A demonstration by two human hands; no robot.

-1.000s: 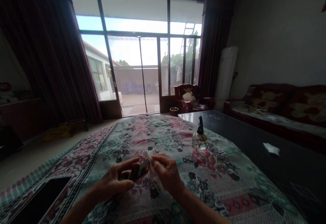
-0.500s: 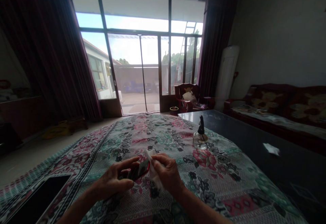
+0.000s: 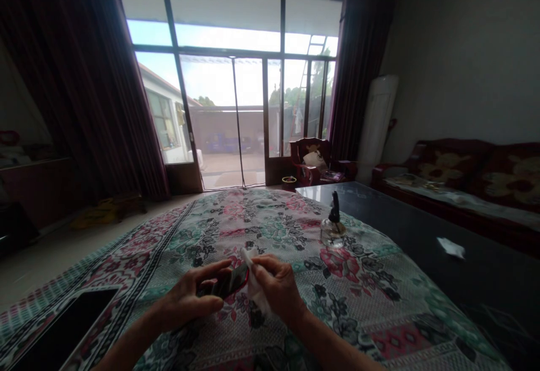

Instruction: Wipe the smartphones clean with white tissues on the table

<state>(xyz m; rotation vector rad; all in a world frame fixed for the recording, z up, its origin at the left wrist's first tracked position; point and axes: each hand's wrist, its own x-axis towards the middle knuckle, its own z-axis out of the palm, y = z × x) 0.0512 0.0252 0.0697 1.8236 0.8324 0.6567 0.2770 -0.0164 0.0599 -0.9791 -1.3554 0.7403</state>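
Between my hands is a small dark phone-like device (image 3: 231, 283) with a red edge. My left hand (image 3: 189, 298) grips it by its left end, thumb below and fingers above. A crumpled white tissue (image 3: 258, 292) is pinched in my right hand (image 3: 276, 286), touching the device's right edge. Both hands are over a flowered cloth (image 3: 287, 230). Beyond them on the cloth stands a clear glass bottle (image 3: 332, 235) with a black top. A large dark-screened tablet-like device (image 3: 63, 326) with a pale frame lies at the lower left.
A dark glossy table (image 3: 405, 236) on the right holds a crumpled white tissue (image 3: 450, 247). Behind it are a red wooden sofa (image 3: 455, 163) and an armchair (image 3: 310, 160). Glass doors (image 3: 219, 129) between dark curtains (image 3: 84, 90) stand ahead.
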